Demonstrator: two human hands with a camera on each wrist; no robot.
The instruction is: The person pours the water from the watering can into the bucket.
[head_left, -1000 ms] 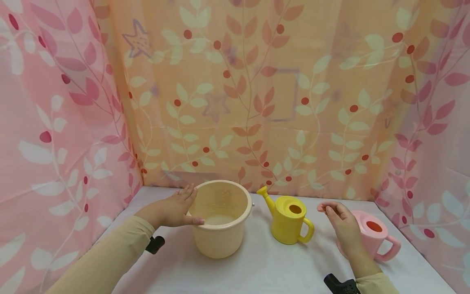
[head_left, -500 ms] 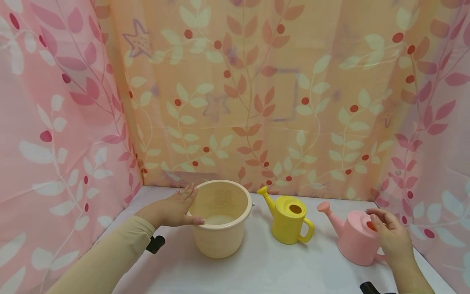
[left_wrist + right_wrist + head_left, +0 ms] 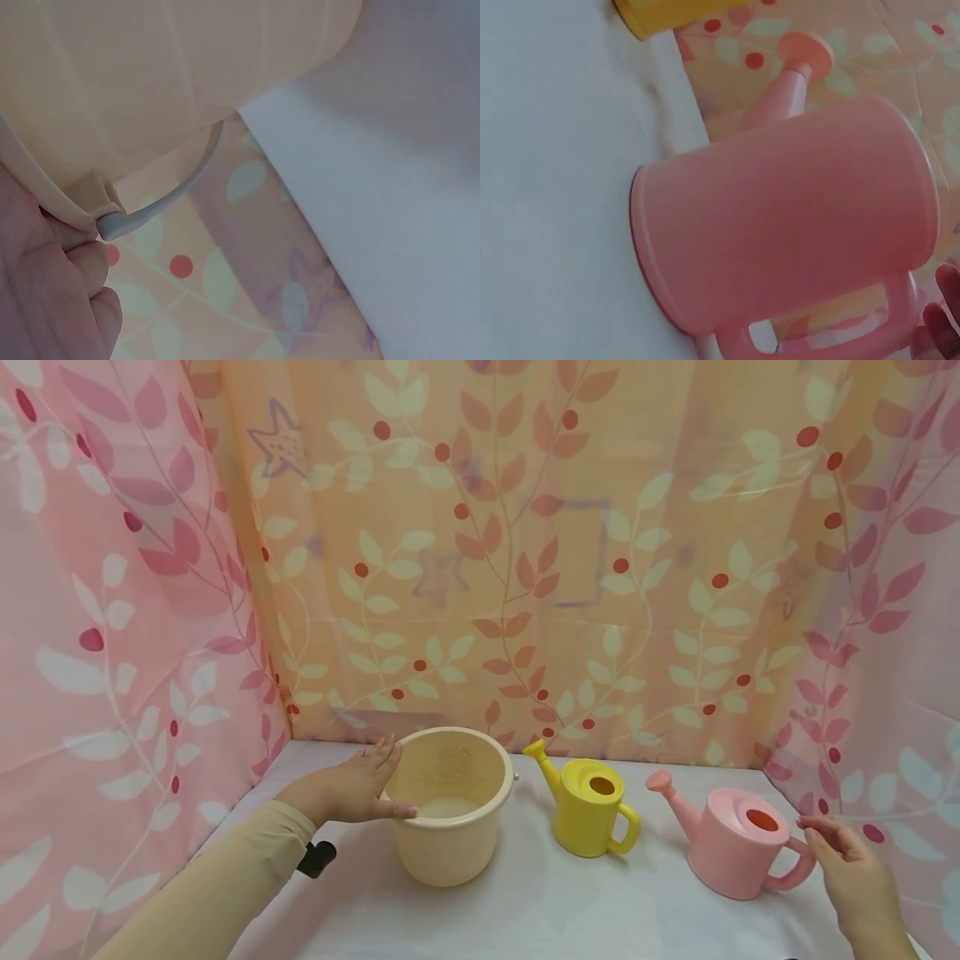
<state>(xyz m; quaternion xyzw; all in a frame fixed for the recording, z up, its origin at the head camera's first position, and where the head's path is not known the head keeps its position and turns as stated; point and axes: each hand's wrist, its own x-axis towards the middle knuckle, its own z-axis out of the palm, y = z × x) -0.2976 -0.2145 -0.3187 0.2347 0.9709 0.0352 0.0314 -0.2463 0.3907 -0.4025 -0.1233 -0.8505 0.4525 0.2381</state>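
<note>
A cream bucket (image 3: 447,852) stands left of the middle. My left hand (image 3: 348,789) rests on its left rim, thumb along the near side and fingers spread toward the far side. In the left wrist view the bucket's grey carrying handle (image 3: 161,206) hangs beside the fingers (image 3: 86,262). At the right is a pink watering can (image 3: 731,852), its spout pointing left. My right hand (image 3: 858,881) is by its handle (image 3: 877,330), fingers loosely bent and holding nothing; whether the fingertips touch the handle I cannot tell.
A yellow watering can (image 3: 588,814) stands between the bucket and the pink can, spout to the left. White cloth covers the table (image 3: 585,910). Leaf-patterned curtains (image 3: 510,568) enclose the back and both sides.
My right hand has moved from the pink can's spout, past its top opening, to beside its handle at the right. My left hand and both cans have stayed in place.
</note>
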